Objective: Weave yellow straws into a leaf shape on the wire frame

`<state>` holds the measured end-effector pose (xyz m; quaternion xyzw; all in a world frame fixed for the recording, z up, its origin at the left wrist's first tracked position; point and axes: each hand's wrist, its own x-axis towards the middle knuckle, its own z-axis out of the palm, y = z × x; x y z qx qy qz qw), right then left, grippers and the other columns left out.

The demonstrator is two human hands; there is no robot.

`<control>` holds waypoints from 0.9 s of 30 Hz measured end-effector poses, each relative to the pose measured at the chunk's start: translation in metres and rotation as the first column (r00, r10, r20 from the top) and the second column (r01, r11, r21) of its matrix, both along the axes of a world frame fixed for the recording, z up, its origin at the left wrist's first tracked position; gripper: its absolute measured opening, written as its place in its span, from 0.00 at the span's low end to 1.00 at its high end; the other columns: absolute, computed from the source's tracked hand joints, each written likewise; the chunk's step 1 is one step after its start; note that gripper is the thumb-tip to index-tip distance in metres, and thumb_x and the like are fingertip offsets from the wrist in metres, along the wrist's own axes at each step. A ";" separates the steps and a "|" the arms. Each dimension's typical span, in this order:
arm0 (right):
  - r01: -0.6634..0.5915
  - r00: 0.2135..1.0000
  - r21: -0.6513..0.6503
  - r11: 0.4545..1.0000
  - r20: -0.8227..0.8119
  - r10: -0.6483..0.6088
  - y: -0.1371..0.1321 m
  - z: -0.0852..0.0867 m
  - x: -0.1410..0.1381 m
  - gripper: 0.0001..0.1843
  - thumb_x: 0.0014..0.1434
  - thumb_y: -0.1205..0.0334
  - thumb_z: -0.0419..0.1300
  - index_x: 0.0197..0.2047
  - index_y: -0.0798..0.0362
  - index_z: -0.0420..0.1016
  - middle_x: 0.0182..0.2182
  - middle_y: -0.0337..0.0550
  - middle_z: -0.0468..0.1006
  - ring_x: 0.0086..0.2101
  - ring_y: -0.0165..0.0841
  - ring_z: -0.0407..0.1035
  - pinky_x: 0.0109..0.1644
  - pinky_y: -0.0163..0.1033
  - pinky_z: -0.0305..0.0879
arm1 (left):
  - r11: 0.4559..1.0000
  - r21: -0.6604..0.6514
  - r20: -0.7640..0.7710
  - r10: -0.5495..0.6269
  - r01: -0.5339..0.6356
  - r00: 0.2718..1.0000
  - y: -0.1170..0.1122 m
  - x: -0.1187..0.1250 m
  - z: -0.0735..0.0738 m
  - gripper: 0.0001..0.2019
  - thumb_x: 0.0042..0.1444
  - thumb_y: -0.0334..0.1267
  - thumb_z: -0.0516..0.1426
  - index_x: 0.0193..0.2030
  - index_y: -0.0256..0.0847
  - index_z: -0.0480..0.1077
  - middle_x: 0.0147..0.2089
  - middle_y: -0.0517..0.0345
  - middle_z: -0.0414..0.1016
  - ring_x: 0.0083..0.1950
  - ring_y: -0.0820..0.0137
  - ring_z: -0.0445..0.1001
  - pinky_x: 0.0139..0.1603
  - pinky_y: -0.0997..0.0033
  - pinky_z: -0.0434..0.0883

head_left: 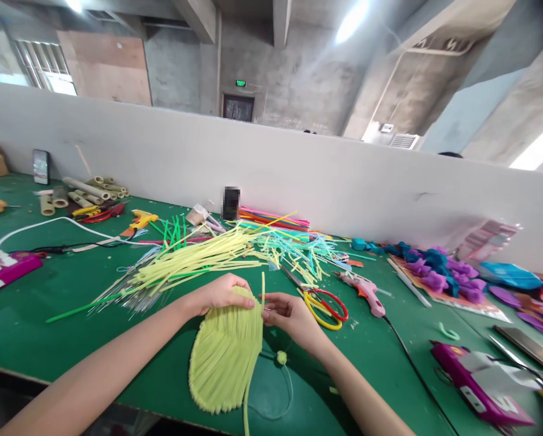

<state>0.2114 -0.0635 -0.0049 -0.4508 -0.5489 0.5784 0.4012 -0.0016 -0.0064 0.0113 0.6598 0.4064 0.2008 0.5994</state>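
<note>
Our bare forearms (112, 366) converge just below centre frame, left hand (226, 293) gripping, right hand's (292, 316) fingers (275, 298) curled.

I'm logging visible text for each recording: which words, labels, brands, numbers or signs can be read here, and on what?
None can be read with certainty.
Green lit sign above the dark door: characters too small to read.
Propped smartphone at far left: screen too blurred to read.
Pale marks on the concrete wall: too faint to make out.
</note>
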 end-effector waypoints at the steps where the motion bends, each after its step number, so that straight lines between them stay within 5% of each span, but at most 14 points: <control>1: 0.011 1.000 -0.005 1.000 -0.001 -0.011 0.000 0.000 0.000 0.29 0.41 0.50 0.73 0.44 0.56 0.76 0.31 0.42 0.80 0.32 0.34 0.75 0.42 0.43 0.73 | 1.000 -0.010 0.002 -0.001 0.002 1.000 0.000 0.000 0.000 0.22 0.40 0.53 0.67 0.36 0.38 0.73 0.29 0.59 0.75 0.28 0.69 0.73 0.27 0.75 0.67; 18: 0.104 0.995 -0.010 0.995 -0.003 -0.104 -0.002 -0.001 -0.005 0.21 0.33 0.49 0.75 0.27 0.55 0.80 0.24 0.39 0.80 0.28 0.33 0.74 0.41 0.42 0.73 | 1.000 -0.019 0.040 -0.012 0.013 0.999 -0.003 0.004 0.000 0.21 0.39 0.52 0.68 0.34 0.38 0.72 0.27 0.61 0.73 0.27 0.70 0.72 0.27 0.75 0.65; 24: 0.007 1.000 -0.001 1.000 -0.001 -0.007 -0.004 0.008 -0.002 0.25 0.47 0.48 0.69 0.45 0.54 0.79 0.36 0.44 0.82 0.36 0.35 0.77 0.42 0.40 0.73 | 1.000 -0.012 0.031 -0.007 0.007 0.999 -0.001 0.003 0.000 0.22 0.40 0.51 0.68 0.36 0.38 0.73 0.28 0.60 0.75 0.28 0.69 0.72 0.27 0.74 0.65; 27: 0.067 0.998 -0.077 0.995 0.025 -0.065 -0.004 0.010 0.001 0.26 0.52 0.45 0.65 0.48 0.54 0.77 0.36 0.46 0.82 0.33 0.33 0.78 0.36 0.36 0.74 | 1.000 0.003 0.029 -0.016 0.016 0.999 -0.001 0.002 0.001 0.21 0.41 0.51 0.67 0.36 0.38 0.73 0.29 0.60 0.75 0.29 0.69 0.72 0.28 0.75 0.65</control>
